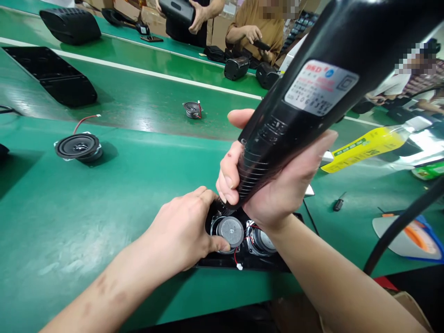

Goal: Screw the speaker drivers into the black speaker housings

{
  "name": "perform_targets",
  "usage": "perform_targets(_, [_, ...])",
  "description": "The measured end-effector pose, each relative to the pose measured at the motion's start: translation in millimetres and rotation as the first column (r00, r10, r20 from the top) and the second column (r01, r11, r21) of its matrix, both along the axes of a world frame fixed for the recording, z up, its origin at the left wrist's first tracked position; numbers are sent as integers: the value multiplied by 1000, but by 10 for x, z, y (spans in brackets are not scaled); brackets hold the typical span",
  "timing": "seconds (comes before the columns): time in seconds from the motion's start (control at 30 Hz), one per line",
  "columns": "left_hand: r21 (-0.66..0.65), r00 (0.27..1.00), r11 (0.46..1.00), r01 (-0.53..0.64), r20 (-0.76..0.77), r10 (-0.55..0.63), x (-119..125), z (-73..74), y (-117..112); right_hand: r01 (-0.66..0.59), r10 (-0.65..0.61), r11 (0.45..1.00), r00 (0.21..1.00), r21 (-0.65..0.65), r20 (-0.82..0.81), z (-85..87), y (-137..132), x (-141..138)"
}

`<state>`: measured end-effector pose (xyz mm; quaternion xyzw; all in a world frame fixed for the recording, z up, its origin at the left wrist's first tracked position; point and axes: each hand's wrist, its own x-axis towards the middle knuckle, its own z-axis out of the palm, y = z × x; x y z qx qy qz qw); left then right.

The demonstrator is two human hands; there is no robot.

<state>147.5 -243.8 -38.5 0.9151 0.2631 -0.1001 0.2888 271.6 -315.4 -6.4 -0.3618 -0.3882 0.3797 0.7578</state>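
My right hand grips a black electric screwdriver, tilted with its tip down at the black speaker panel on the green bench. My left hand rests on the panel's left side, thumb against the silver back of a small speaker driver. A second driver sits just right of it in the same panel, with red wire and a white plug beside it. The screwdriver's tip is hidden behind my fingers.
A loose large speaker driver lies at left and a small one on the conveyor belt. A black grille panel lies on the belt. A yellow bottle, a small black part and a tray sit at right. Other people work across the belt.
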Motion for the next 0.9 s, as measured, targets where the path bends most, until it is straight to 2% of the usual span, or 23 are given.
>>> perform_targets(0.27, [34,1000,999,-15,-19,16,18,23,1,-37,36,999,998,16,49,-66,-33,-27])
perform_targets(0.57, [43,1000,999,11,5,-11,4,32,7,-80,71,992,993,97,92,-173,-6,-2])
perform_targets(0.9, [26,999,1000,0,46,-2,-4,15,12,-44,41,998,997,37,64,-164,-3,-38])
